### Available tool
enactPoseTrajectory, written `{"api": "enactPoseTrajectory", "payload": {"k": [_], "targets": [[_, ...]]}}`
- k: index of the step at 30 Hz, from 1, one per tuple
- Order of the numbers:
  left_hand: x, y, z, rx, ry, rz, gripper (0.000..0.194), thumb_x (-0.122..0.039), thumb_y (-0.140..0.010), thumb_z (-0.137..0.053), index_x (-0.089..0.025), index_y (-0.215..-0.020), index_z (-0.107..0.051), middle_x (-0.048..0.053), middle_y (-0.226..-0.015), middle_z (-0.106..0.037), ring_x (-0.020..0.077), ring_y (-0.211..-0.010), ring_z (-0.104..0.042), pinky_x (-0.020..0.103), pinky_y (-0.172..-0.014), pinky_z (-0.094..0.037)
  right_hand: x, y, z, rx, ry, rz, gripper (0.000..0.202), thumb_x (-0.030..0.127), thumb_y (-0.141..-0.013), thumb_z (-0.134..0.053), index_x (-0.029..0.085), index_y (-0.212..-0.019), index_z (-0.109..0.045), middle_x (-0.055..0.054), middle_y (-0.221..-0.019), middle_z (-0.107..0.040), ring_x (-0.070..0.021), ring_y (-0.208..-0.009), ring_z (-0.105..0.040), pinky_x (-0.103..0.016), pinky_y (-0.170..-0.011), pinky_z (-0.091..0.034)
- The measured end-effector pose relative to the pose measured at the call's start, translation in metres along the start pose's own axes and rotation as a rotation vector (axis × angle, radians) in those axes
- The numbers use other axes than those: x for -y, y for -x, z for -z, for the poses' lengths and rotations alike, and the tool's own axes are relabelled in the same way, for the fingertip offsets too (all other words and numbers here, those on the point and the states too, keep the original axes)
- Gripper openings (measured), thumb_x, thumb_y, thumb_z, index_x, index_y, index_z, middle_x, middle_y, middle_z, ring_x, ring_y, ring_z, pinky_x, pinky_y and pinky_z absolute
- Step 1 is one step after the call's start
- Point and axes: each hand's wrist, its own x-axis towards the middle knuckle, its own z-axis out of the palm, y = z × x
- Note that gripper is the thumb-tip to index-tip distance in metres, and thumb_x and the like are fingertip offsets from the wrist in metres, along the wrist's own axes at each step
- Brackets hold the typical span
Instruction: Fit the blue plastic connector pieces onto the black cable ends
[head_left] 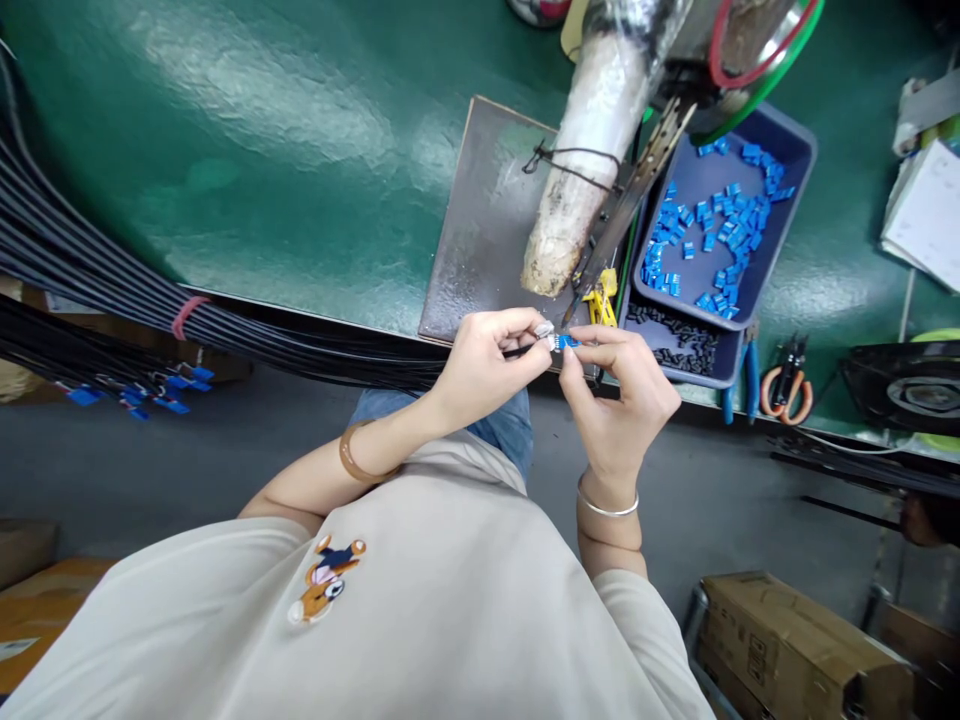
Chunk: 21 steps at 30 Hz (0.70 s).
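My left hand (499, 355) pinches the end of a black cable (516, 352), whose pale wire ends meet a small blue connector (568, 341). Between thumb and fingers, my right hand (619, 385) grips that connector from the other side. The two hands nearly touch at the table's front edge. Just above them the tip of a soldering iron (577, 298) points down at the joint. Beside the iron lies a yellow tool or clip (602, 298), partly hidden. How far the wires reach into the connector is too small to tell.
A fume pipe wrapped in plastic (581, 150) hangs over a dark metal plate (480, 210). Right stands a bin (799, 150) of blue connectors, above a tray of black parts (686, 345). Blue-handled pliers (742, 375) and orange-handled cutters (786, 385) lie nearby. Bundled cables (150, 280) run along the left.
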Motion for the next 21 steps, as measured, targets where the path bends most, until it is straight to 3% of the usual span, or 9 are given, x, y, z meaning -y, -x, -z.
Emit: {"api": "enactPoseTrajectory", "payload": {"k": [11,18,21], "targets": [[-0.0037,-0.0037,-0.0009,-0.054,0.040,-0.036,0.011,-0.013,-0.078,-0.056,-0.013,-0.067,-0.057,-0.004,-0.058,-0.044,0.0052,-0.053,-0.041,0.018,-0.050,-0.035,0.0041,-0.0069,-0.0004,-0.026,0.029,0.005,0.012,0.012,-0.082,-0.067,0.023,-0.082,-0.064,0.000,-0.096,-0.072,-0.0146,-0.090,-0.070,-0.029,-0.083,-0.056],[0.0007,-0.0016,0.0021,0.027,-0.022,0.009,0.011,-0.014,-0.080,-0.055,-0.013,-0.070,-0.059,-0.004,-0.059,-0.046,0.0047,-0.053,-0.038,0.018,-0.049,-0.033,0.0011,0.0002,-0.0005,0.027,0.040,0.021,0.013,0.010,-0.082,-0.064,0.022,-0.080,-0.060,-0.001,-0.097,-0.073,-0.0136,-0.090,-0.070,-0.027,-0.082,-0.056],[0.0020,0.0035,0.0052,0.077,-0.053,-0.007,0.012,-0.019,-0.085,-0.057,-0.012,-0.077,-0.062,-0.002,-0.063,-0.053,0.0055,-0.055,-0.044,0.018,-0.051,-0.037,0.0006,0.0014,0.0030,0.024,0.047,0.031,0.012,0.011,-0.083,-0.064,0.023,-0.081,-0.060,0.000,-0.093,-0.073,-0.0131,-0.087,-0.070,-0.026,-0.077,-0.056]]}}
